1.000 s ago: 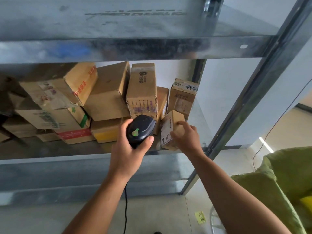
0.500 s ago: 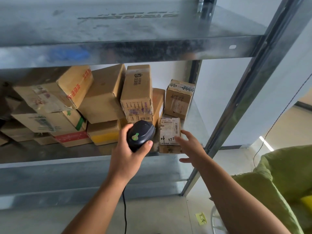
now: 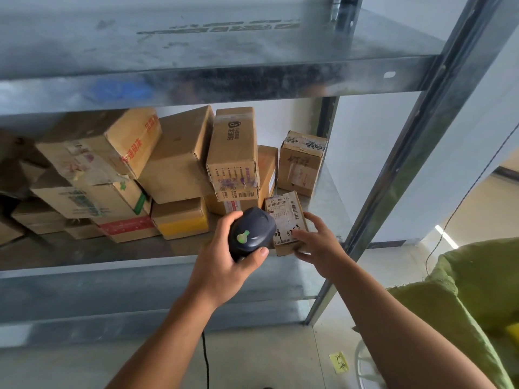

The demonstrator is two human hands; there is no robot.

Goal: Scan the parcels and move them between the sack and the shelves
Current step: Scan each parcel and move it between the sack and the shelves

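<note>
the step in hand looked like the scan itself, done at the shelf. the left hand (image 3: 224, 265) was clamped round a dark rounded handheld scanner (image 3: 251, 234) with a pale green mark on its back, its nose pointed at the small brown cardboard parcel (image 3: 285, 220), whose white barcode label faced the person. that parcel stood on end at the near right of the grey metal shelf (image 3: 112, 254), just in front of a jumbled stack of brown cardboard boxes (image 3: 179, 164) and close to the right upright. the right hand (image 3: 320, 248) had its fingers curled round the parcel's right edge and its thumb across the lower corner, seemingly steadying it; the two hands were apart, with the scanner head between them and overlapping the label's left edge. the green woven sack (image 3: 463, 290) sat low at the right, well apart from the shelf. whether the scan had registered could not be told. the next move probably called for keeping the label square to the scanner until it read, then either letting the parcel stand or lifting it clear without knocking the leaning boxes behind.
</note>
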